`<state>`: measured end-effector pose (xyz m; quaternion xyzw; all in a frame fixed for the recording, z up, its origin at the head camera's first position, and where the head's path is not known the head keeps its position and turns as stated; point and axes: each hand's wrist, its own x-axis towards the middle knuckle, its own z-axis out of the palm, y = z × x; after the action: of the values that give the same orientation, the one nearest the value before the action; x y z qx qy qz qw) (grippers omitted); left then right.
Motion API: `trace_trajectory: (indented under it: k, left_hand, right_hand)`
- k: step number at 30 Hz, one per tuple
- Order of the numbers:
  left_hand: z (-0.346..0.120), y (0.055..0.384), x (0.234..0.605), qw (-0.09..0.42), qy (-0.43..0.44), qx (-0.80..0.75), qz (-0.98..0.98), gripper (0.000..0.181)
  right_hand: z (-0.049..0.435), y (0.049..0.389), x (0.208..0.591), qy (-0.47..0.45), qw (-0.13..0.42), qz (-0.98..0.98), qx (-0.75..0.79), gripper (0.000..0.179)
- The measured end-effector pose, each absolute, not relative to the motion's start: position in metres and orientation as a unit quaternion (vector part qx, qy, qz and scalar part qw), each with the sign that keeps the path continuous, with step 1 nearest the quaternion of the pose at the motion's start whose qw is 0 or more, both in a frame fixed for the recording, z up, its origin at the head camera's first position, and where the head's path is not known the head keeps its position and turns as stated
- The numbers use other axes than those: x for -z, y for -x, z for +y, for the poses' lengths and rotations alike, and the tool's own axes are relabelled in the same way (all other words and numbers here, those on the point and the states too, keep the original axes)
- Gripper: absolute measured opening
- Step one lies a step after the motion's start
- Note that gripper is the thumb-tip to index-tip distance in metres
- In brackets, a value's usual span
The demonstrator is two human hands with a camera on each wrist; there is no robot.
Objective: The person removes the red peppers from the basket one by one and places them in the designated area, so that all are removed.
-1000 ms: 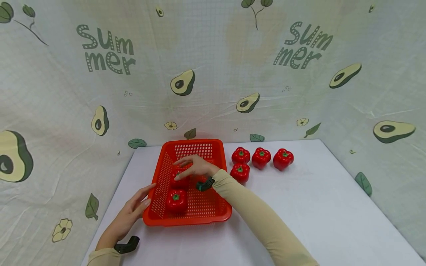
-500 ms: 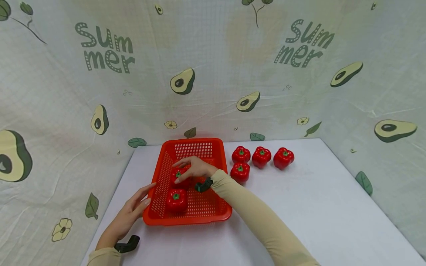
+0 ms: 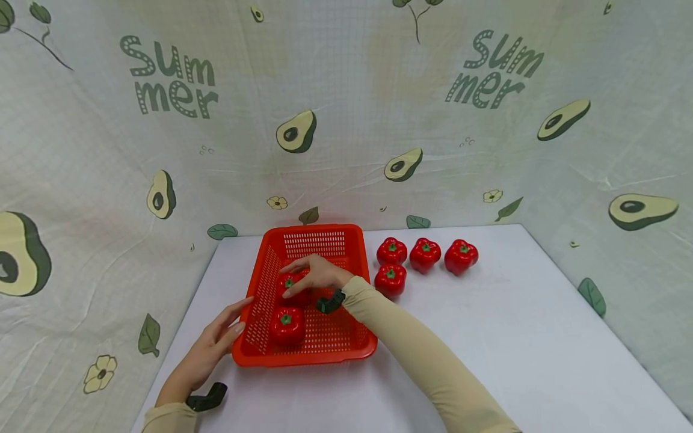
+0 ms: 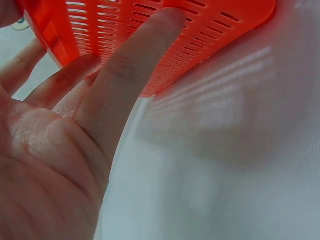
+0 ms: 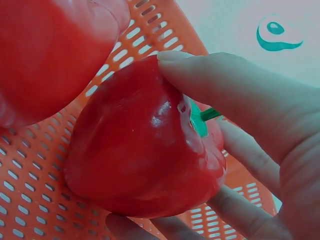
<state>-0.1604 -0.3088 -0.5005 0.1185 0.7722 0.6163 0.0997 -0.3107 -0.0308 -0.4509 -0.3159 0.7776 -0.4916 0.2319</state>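
A red plastic basket (image 3: pixel 338 349) with slotted walls stands on the table and holds two red bell peppers. My right hand (image 3: pixel 319 273) reaches inside and grips the farther bell pepper (image 5: pixel 145 145), thumb on its upper edge and fingers around the far side and beneath. Its green stem faces my palm in the right wrist view. The nearer bell pepper (image 3: pixel 287 326) sits upright in front of it, by the basket's left wall. At that wall, my left hand (image 3: pixel 213 343) rests against the outside with extended fingers, its straight thumb (image 4: pixel 135 70) on the slots.
To the right of the basket stand several more red bell peppers: one nearer (image 3: pixel 390 281), others in a row behind it, with the rightmost pepper (image 3: pixel 461 257) farthest off. A printed cloth (image 3: pixel 346 108) hangs behind and beside the white table (image 3: pixel 520 337).
My right hand has shifted very slightly on the farther bell pepper, showing more of its top and stem. The left hand, basket and other peppers stay in place.
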Motion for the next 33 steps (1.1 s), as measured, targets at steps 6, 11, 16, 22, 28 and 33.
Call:
trace_trajectory:
  k: [6,11,16,22,28,33]
  left_hand:
    - [-0.309,0.16,0.501,0.101,-0.123,-0.611,0.775,0.052]
    - [-0.308,0.159,0.501,0.103,-0.111,-0.611,0.777,0.051]
    - [-0.306,0.159,0.499,0.107,-0.084,-0.62,0.773,0.051]
    - [-0.305,0.16,0.498,0.109,-0.077,-0.617,0.776,0.05]
    - [-0.307,0.16,0.499,0.109,-0.072,-0.618,0.775,0.05]
    - [-0.309,0.16,0.5,0.116,-0.088,-0.623,0.768,0.051]
  right_hand:
    - [-0.03,0.311,0.452,0.318,0.231,0.781,0.486,0.053]
    - [-0.029,0.31,0.451,0.315,0.227,0.787,0.479,0.053]
    - [-0.028,0.31,0.449,0.31,0.209,0.798,0.473,0.053]
    - [-0.026,0.308,0.445,0.307,0.196,0.8,0.478,0.05]
    - [-0.028,0.305,0.442,0.313,0.187,0.802,0.473,0.054]
    - [-0.029,0.303,0.438,0.305,0.184,0.804,0.476,0.052]
